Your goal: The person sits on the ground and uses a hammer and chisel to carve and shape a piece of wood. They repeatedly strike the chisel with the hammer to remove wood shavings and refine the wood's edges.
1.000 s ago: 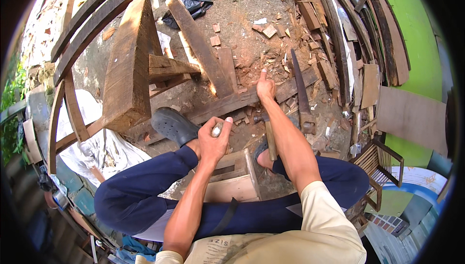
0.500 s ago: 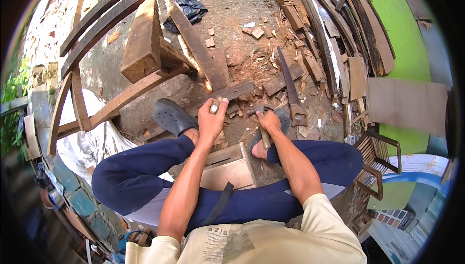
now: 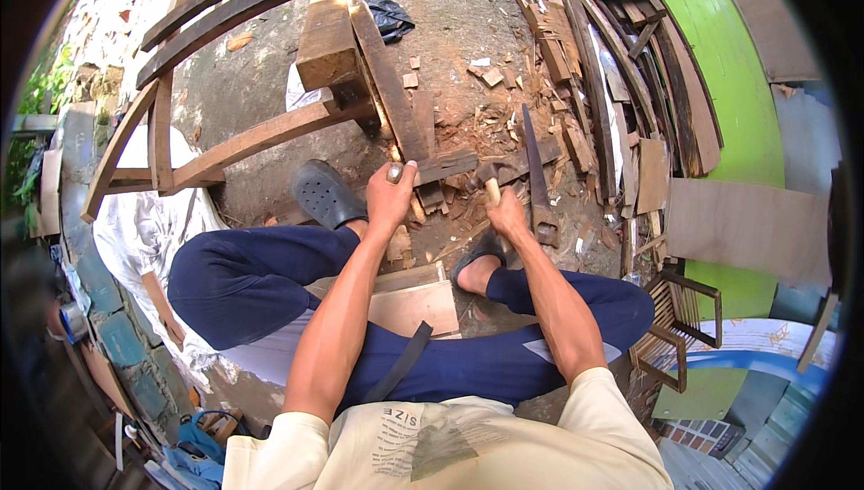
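My left hand (image 3: 389, 195) is closed around what looks like a chisel (image 3: 394, 171). Only its rounded metal end shows above the fist; the blade is hidden. Just beyond that hand lies a dark plank (image 3: 448, 166). My right hand (image 3: 508, 210) grips a hammer (image 3: 492, 189) by its wooden handle, with the head pointing away from me over the wood scraps. The hammer is apart from the left hand's tool. To the right of it a handsaw (image 3: 538, 175) lies on the ground.
A wooden frame with curved rails (image 3: 252, 143) stands at the left, with a thick beam (image 3: 328, 44) resting near it. Long boards (image 3: 621, 67) are stacked at the right beside a green panel (image 3: 711, 49). A light wooden box (image 3: 416, 308) sits between my legs.
The hammer's head has swung away from me; its handle pointed back toward me before. My right hand has turned with it. The left fist keeps its hold. The view has shifted slightly.
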Tool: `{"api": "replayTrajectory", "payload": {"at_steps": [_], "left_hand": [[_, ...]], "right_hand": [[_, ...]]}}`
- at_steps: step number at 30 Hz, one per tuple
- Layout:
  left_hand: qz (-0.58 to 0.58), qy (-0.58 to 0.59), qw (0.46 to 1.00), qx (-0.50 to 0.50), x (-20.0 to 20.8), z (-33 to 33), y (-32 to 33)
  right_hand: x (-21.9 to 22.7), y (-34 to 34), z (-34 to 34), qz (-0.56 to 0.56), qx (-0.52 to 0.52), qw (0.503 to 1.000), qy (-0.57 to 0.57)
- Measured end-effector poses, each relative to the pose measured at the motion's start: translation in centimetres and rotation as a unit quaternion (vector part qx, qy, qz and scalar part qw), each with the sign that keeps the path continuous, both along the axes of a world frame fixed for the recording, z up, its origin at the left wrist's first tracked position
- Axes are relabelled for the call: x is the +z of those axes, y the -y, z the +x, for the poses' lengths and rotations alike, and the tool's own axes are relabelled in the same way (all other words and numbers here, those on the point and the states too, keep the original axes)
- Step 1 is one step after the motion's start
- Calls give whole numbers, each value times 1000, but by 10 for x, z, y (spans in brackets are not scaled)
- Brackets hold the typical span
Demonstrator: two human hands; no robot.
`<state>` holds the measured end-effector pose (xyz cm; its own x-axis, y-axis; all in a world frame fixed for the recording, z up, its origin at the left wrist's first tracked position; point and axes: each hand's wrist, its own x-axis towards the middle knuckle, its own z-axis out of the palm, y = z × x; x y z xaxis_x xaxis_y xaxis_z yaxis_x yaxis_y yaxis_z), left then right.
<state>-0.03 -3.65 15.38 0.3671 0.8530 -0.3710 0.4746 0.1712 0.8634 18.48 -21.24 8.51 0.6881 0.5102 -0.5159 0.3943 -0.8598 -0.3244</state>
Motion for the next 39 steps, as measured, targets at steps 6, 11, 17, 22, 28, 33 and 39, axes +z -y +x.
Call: {"api": "replayTrajectory", "payload": {"at_steps": [6,11,17,22,28,33,39], "left_hand": [[13,14,1000,25,-5,4,-2],[-12,-5,1000,16,-6,-3,-4],[-21,-2,998,52,0,-6,-11],[-60,15,997,54,-1,-5,-20],[-37,29,997,61,-12,-1,-21],[-13,4,999,42,-18,1,-19],[-8,-1,1000,17,-14,5,-11]], "right_hand": [[136,-86,16,317,-23,948,23],[125,-116,-16,339,-27,940,3],[42,-83,-23,-2,67,990,-124],[72,-88,4,177,18,984,21],[95,-71,-19,295,-75,951,48],[23,-9,-69,41,-15,996,-76],[13,36,-70,83,-90,990,-74]]}}
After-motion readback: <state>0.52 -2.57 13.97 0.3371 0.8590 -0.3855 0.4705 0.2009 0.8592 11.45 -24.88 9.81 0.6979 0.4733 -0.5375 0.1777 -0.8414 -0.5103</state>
